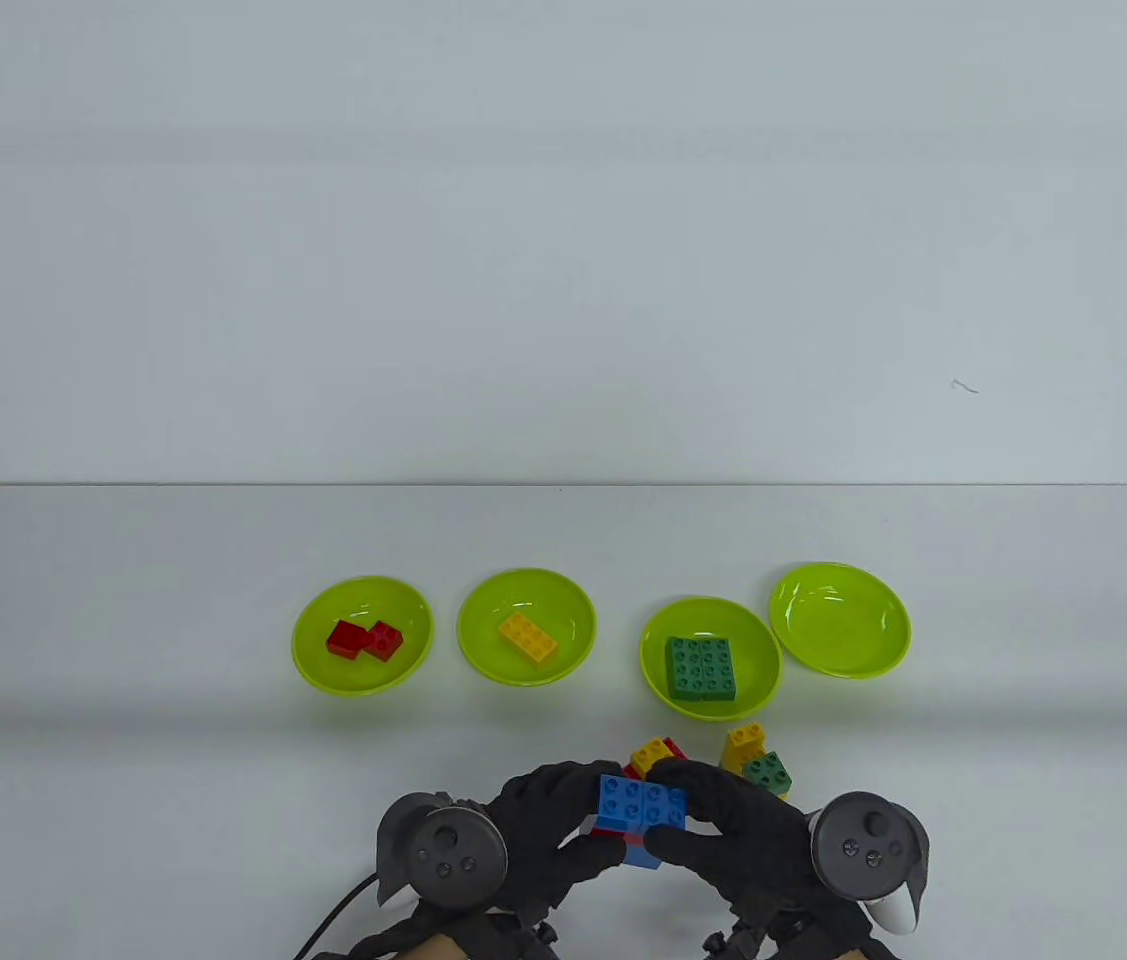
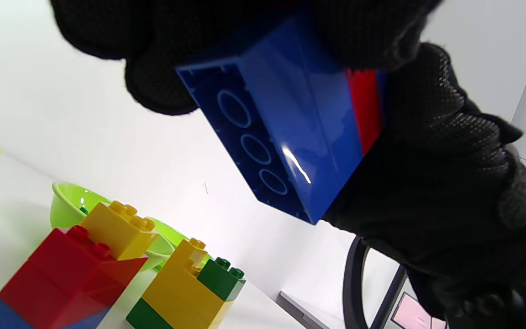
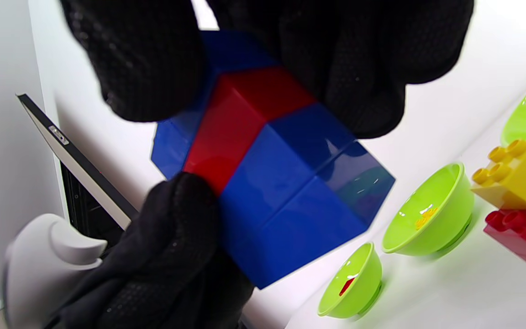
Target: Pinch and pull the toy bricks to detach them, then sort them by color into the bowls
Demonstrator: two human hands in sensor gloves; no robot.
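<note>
Blue-and-red brick stack (image 1: 639, 808) held up off the bench (image 1: 123, 600), near its front edge, between both hands. Long axis runs left-right, blue brick on top, red layer under it. Left hand (image 1: 543, 830) grips the left end, fingers curled round it; right hand (image 1: 733, 825) pinches the right end. The pull looks set to go along that axis. The one bowl without bricks (image 1: 840, 620) sits far right, nearer the right hand.

**Bright, even light; wrist views soft up close**

Diffuse overhead light leaves faint shadows under the bowls (image 1: 362, 634) beyond the hands. Glare streaks the blue brick (image 2: 286, 137). In the right wrist view the gloved fingers (image 3: 144, 59) blur; the surface (image 1: 123, 600) looks washed out.
</note>
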